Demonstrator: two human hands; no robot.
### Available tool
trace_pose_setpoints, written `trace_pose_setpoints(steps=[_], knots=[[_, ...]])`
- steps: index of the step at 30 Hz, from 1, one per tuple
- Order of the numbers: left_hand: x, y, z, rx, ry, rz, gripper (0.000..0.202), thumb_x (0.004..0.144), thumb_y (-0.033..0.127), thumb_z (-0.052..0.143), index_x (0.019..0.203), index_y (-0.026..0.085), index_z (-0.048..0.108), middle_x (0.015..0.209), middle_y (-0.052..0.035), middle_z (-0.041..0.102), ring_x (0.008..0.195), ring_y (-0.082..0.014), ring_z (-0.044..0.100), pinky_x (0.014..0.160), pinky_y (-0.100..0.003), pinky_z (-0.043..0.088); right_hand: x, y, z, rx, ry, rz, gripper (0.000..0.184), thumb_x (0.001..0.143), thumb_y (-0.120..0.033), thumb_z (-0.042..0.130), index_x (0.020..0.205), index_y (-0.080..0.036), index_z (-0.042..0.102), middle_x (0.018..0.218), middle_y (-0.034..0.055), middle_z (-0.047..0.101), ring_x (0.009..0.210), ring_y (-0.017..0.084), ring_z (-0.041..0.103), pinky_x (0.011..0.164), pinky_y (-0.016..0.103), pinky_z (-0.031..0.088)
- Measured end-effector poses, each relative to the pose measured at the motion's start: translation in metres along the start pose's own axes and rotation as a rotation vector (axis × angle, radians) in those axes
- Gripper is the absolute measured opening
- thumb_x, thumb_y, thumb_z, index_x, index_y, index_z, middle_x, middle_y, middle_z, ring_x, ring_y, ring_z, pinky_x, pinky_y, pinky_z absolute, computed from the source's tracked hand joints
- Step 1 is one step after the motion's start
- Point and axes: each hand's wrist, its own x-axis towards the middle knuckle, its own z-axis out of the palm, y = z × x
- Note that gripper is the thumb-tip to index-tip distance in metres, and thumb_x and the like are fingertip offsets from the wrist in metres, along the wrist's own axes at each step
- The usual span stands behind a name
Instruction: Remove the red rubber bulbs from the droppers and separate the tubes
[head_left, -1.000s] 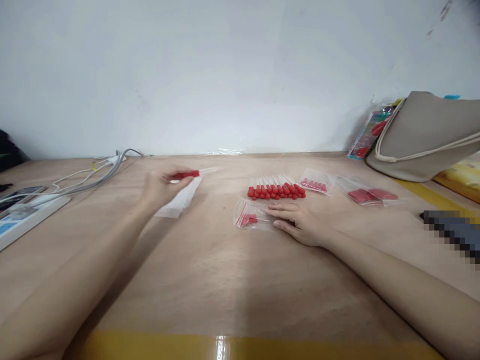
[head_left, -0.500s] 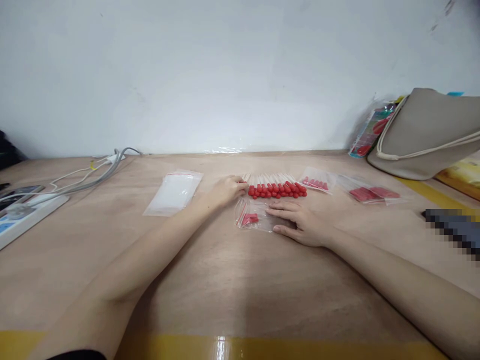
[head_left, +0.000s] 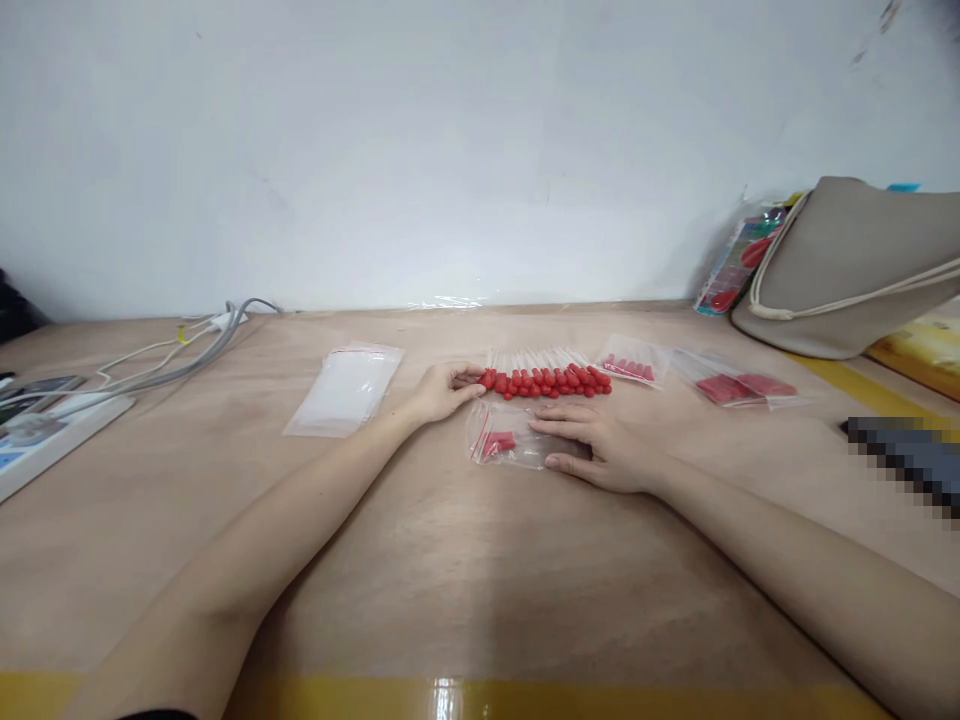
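Note:
My left hand point(head_left: 442, 388) rests on the wooden table with its fingers pinched on the red bulb of the leftmost dropper in a row of red-capped droppers point(head_left: 551, 378). My right hand point(head_left: 596, 445) lies flat, fingers stretched, pressing down a small clear zip bag point(head_left: 495, 440) that holds a few red pieces. The bag sits just in front of the dropper row. A stack of empty clear zip bags point(head_left: 345, 390) lies to the left of my left hand.
Two more zip bags with red parts point(head_left: 634, 365) point(head_left: 739, 388) lie to the right of the row. A beige cloth bag point(head_left: 847, 270) and a colourful packet point(head_left: 739, 262) stand at the back right. A power strip point(head_left: 45, 430) and cables point(head_left: 187, 350) occupy the left.
My left hand, which held a red-capped dropper over the stack of empty bags, has moved right to the left end of the dropper row. My right hand has stayed on the small bag.

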Motion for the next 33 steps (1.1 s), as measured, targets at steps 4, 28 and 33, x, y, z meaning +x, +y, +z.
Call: trace_pose_setpoints(steps=[4, 28, 33], knots=[[-0.002, 0.001, 0.007, 0.003, 0.061, 0.002, 0.034, 0.073, 0.032, 0.064, 0.098, 0.01, 0.062, 0.096, -0.0107, 0.066, 0.086, -0.0188, 0.063, 0.08, -0.035, 0.05, 0.0, 0.0, 0.0, 0.002, 0.002, -0.007, 0.048, 0.082, -0.043, 0.053, 0.126, -0.023, 0.05, 0.13, 0.0089, 0.049, 0.121, 0.023, 0.043, 0.102, 0.044, 0.034], [-0.083, 0.054, 0.002, 0.249, -0.282, 0.11, 0.028, 0.08, 0.033, 0.057, 0.105, 0.02, 0.057, 0.11, -0.0067, 0.051, 0.079, -0.0141, 0.052, 0.066, -0.026, 0.044, 0.009, -0.005, 0.008, 0.001, 0.005, -0.018, 0.046, 0.085, -0.04, 0.047, 0.128, -0.023, 0.047, 0.131, 0.0088, 0.047, 0.123, 0.024, 0.041, 0.102, 0.045, 0.034], [-0.091, 0.059, 0.015, 0.192, -0.192, 0.08, 0.019, 0.084, 0.029, 0.049, 0.1, 0.019, 0.051, 0.083, -0.0009, 0.053, 0.065, -0.0107, 0.046, 0.058, -0.023, 0.039, 0.009, -0.005, 0.008, 0.013, 0.035, -0.04, 0.044, 0.086, -0.037, 0.046, 0.128, -0.025, 0.046, 0.131, 0.0085, 0.048, 0.121, 0.023, 0.043, 0.1, 0.046, 0.035]])
